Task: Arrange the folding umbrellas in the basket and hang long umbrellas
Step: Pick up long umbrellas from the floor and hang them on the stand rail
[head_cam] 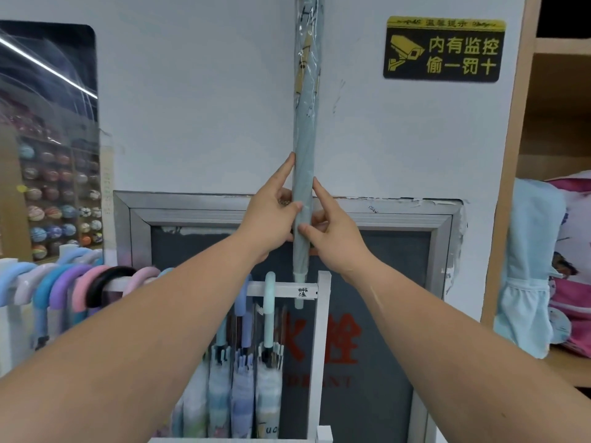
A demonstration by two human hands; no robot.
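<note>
A long grey-blue umbrella (306, 123) in a clear plastic sleeve stands upright in front of the white wall, its tip pointing down just above the white rack rail (281, 288). My left hand (271, 212) grips it from the left with thumb and fingers around the shaft. Just below, my right hand (329, 228) grips it from the right. On the rail hang several long umbrellas with pastel hooked handles (80, 282), and a mint-handled one (269, 295) is nearest the held umbrella. The top of the held umbrella runs out of view.
A white rack post (321, 346) stands right of the hanging umbrellas. Behind is a grey metal-framed hydrant panel (367, 212) and a black-and-yellow camera sign (444, 49). Wooden shelves with blue and pink fabric goods (543, 266) stand at the right. Balls fill shelves at far left (60, 203).
</note>
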